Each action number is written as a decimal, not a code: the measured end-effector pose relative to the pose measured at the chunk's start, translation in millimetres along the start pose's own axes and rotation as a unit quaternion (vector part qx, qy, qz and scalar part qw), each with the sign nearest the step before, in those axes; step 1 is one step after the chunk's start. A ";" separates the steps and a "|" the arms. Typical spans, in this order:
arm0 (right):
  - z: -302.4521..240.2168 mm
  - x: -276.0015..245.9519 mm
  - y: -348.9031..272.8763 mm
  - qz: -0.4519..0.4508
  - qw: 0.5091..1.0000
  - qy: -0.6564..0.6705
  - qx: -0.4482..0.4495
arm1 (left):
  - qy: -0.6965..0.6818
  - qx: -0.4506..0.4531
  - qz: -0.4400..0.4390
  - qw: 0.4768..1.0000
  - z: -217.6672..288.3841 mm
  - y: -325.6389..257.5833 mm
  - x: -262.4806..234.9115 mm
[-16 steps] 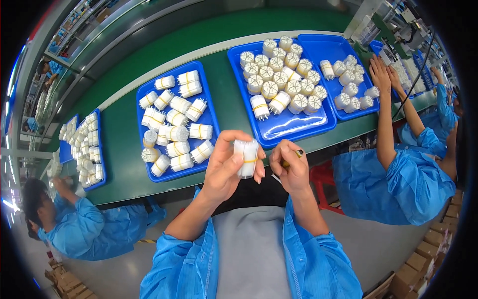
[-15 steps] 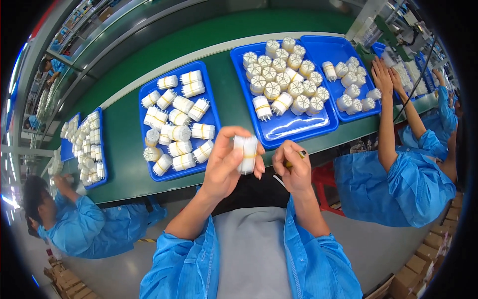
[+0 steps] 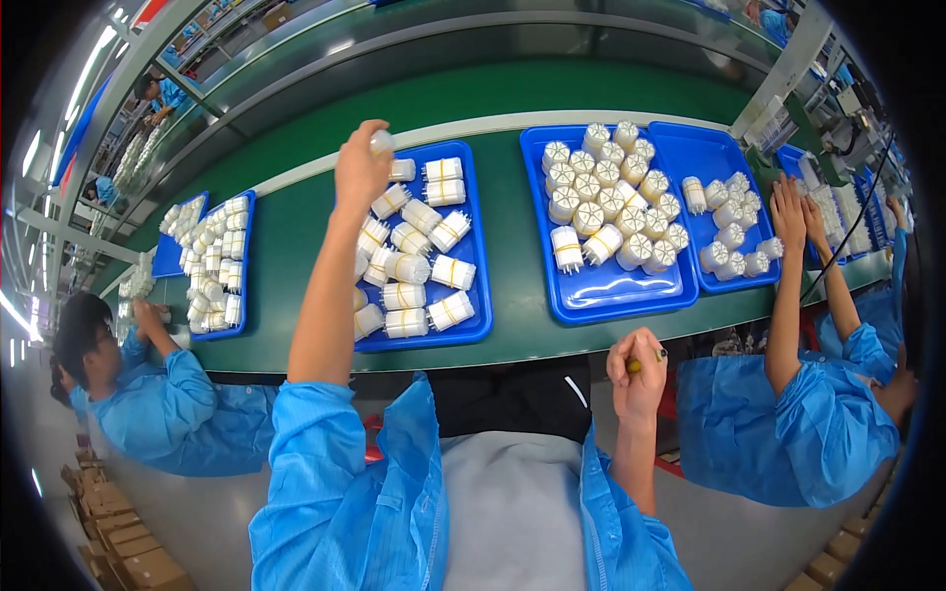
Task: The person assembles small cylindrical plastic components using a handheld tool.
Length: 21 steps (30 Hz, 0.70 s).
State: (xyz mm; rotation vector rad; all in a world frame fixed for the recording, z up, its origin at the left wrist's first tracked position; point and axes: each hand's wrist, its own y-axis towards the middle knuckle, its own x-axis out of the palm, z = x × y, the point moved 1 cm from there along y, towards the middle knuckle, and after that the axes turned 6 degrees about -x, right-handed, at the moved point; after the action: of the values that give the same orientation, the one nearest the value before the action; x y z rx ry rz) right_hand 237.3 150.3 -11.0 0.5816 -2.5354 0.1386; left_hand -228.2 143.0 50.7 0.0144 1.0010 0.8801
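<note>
My left hand [image 3: 361, 175] reaches over the far left corner of a blue tray [image 3: 481, 286], its fingers closed on a white cylindrical part [image 3: 381, 142]. Much of that part is hidden by the hand. Below it in the tray lie several white cylinders [image 3: 421, 216] with yellow bands and thin prongs, mostly on their sides. My right hand [image 3: 638, 372] is held in front of the table's near edge, closed round a short yellow stick-like tool [image 3: 634, 365] with a dark end; the fist covers most of it.
A middle blue tray [image 3: 626, 297] holds several similar cylinders, mostly standing; another blue tray [image 3: 678, 161] adjoins it on the right. At the far left, more cylinders fill another tray [image 3: 246, 286]. A co-worker's hands [image 3: 794, 215] rest at the right; another person [image 3: 148, 369] sits at left.
My left hand has moved away from my body and left with the white cylinder, now over the tray's far corner. My right hand remains closed on the yellow tool. The view has shifted.
</note>
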 end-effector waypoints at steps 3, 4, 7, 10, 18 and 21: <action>-4.9 -6.7 -1.0 0.027 0.999 -0.020 -0.016 | 0.119 0.030 -0.041 0.992 -64.4 18.5 -8.0; -5.8 -11.7 1.6 0.044 0.998 -0.042 -0.020 | 0.130 0.005 -0.096 0.987 -78.6 20.9 -8.6; -23.1 -12.1 20.4 0.095 0.986 -0.131 -0.032 | 0.131 0.018 -0.151 0.980 -116.0 12.0 -18.2; -29.2 -20.4 57.8 0.121 0.909 -0.343 -0.205 | 0.115 0.036 -0.148 0.982 -112.5 3.5 -20.3; -43.4 -9.6 103.4 0.108 0.694 -0.688 -0.183 | -0.009 0.087 -0.032 0.996 65.5 -65.2 -43.3; -48.8 -9.1 99.1 0.113 0.712 -0.676 -0.153 | -0.112 0.132 -0.063 0.983 112.0 -107.2 -46.3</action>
State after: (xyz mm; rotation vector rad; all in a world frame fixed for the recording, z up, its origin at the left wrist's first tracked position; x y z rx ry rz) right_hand 224.8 253.4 27.7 0.1804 -3.8790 -0.9834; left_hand -88.6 82.8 106.2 0.2659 0.8909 0.6100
